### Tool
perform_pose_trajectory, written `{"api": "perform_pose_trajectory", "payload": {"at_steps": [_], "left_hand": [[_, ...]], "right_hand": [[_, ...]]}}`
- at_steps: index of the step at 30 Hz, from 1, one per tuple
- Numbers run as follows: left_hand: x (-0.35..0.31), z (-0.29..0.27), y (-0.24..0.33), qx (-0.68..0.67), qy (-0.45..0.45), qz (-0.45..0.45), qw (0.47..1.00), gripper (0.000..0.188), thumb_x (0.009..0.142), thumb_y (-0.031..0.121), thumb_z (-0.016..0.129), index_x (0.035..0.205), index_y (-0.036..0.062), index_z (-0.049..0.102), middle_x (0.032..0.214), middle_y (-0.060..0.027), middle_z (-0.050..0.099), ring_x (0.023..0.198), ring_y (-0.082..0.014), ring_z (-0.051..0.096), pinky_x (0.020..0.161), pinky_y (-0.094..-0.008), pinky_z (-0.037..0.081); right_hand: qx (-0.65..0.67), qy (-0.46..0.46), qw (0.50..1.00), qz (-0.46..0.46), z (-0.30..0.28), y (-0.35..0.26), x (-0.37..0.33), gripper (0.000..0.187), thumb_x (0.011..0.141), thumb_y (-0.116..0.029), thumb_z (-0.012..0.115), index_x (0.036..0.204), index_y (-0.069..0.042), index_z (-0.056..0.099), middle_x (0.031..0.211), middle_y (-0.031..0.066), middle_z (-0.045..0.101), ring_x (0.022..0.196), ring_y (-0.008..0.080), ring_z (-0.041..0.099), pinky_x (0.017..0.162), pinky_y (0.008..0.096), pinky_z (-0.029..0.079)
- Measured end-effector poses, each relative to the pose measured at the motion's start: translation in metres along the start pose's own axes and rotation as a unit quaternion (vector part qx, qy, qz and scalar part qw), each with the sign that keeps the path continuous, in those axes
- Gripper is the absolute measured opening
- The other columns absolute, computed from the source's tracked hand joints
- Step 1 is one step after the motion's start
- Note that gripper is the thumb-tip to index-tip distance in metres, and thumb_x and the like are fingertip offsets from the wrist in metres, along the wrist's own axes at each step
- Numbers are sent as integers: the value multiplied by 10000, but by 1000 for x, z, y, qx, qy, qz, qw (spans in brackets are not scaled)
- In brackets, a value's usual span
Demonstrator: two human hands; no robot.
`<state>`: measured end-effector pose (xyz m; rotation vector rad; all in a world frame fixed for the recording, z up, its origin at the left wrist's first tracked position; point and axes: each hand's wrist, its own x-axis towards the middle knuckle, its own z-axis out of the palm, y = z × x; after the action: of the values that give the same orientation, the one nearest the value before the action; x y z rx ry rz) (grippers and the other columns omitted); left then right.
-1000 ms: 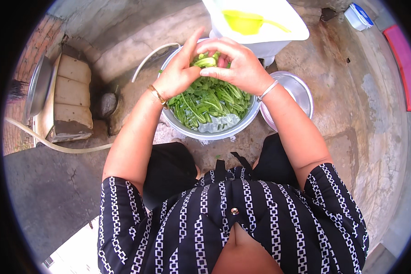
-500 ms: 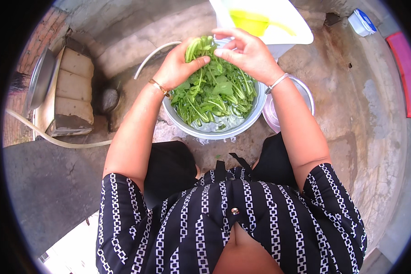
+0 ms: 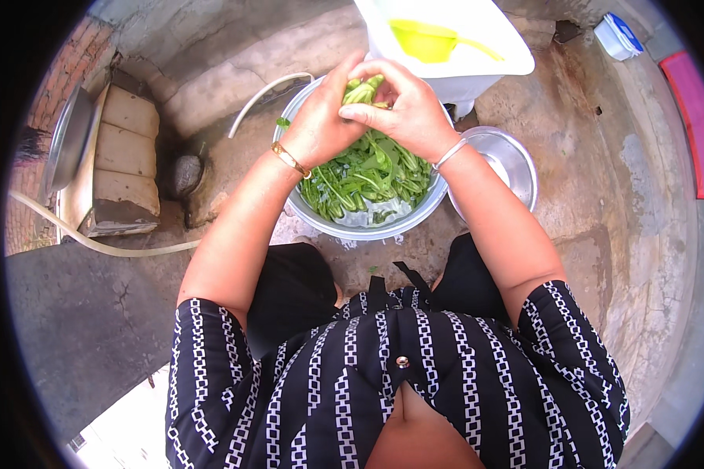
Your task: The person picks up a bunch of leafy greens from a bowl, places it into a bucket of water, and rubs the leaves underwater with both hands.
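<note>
the stems (image 3: pixel 361 91) sit between the two hands, above the basin (image 3: pixel 361 234); the other greens (image 3: pixel 371 176) lie just below, in shallow water. half a second ago the right hand (image 3: pixel 409 108) was apart from the left hand (image 3: pixel 321 117), which had the bunch alone; now they meet over it, so both seem to share the work. the left hand looks closed round the stems, its fingers mostly hidden. the right hand is half curled, thumb and fingers arched about them; i cannot tell whether it grips. just right of and below the right hand, a metal bowl (image 3: pixel 519 170) is beside the basin on the stained, damp-looking floor (image 3: pixel 559 117). beyond the right hand is a white tub (image 3: pixel 477 80) with a yellow scoop (image 3: pixel 424 43). a pale hose (image 3: pixel 260 95) bends past the left hand. farther left stands a tiled block (image 3: pixel 125 152); far right, a lidded box (image 3: pixel 614 39) and a pink mat (image 3: pixel 690 125). a rough grey wall (image 3: pixel 235 27) rises ahead.
</note>
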<state>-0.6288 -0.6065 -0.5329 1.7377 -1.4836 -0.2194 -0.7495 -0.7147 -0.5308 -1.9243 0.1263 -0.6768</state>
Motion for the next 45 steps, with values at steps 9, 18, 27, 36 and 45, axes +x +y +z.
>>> {"api": "perform_pose_trajectory", "payload": {"at_steps": [9, 18, 27, 36, 45], "left_hand": [[-15, -35, -12, -44, -63, -33, 996, 653, 624, 264, 788, 1193, 82, 523, 1116, -138, 576, 1028, -244, 566, 887, -330, 448], [-8, -12, -1, 73, 64, -7, 995, 303, 637, 193, 694, 909, 99, 600, 859, -127, 625, 819, -322, 600, 709, -402, 480], [-40, -2, -38, 304, -135, -122, 935, 939, 611, 500, 736, 1373, 170, 297, 1407, -152, 295, 1298, -331, 286, 1016, -538, 262], [-37, 58, -77, 286, -308, -240, 875, 969, 660, 654, 615, 1417, 222, 193, 1446, -158, 210, 1340, -353, 168, 1020, -611, 205], [-41, 63, -115, 259, -339, -230, 875, 976, 670, 606, 646, 1405, 111, 238, 1380, -215, 326, 1281, -386, 295, 1074, -396, 239]], "right_hand": [[159, -43, 986, 12, 2, -17, 9, 291, 747, -131, 717, 984, -42, 573, 935, 8, 561, 848, 94, 547, 744, 241, 467], [255, -28, 964, 70, 12, 4, -3, 1004, 666, -353, 783, 1390, -2, 183, 1373, 167, 320, 1276, 263, 327, 1064, 390, 263], [480, 211, 818, 237, 41, 98, 12, 102, 824, -121, 602, 861, -28, 579, 841, 96, 625, 807, 189, 577, 785, 330, 458], [222, 442, 763, 415, 64, 170, -8, 353, 693, -198, 670, 906, 79, 621, 874, 162, 642, 753, 271, 608, 719, 358, 462], [67, 305, 843, 437, 63, 145, 5, 257, 740, -194, 689, 874, 20, 642, 924, 137, 650, 839, 225, 611, 742, 351, 473]]}}
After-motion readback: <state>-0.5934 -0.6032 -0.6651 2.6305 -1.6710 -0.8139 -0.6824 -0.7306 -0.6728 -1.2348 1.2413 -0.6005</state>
